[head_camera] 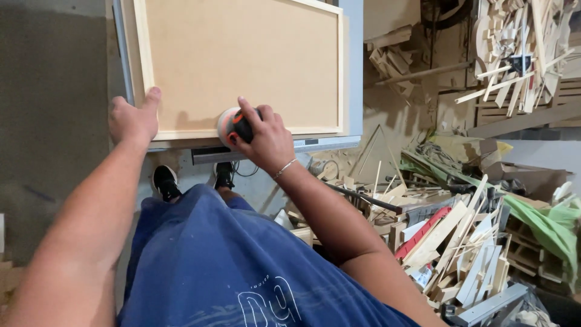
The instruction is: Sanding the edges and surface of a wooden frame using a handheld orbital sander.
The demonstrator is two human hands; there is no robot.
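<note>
At frame centre, our right hand (pixel 266 136) fingers wrap the orange-black sander (pixel 233 126), likely compact, vibrating; grip from above. Left hand (pixel 133 118), fingers curled, steadies the stiff framed panel (pixel 242 54).

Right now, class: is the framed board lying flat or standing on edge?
Flat. The framed board lies face-up on the table; the left hand presses its frame, the right hand holds a sander on it.

Panel's (pixel 242 60) top edge cut off, seemingly.
</note>
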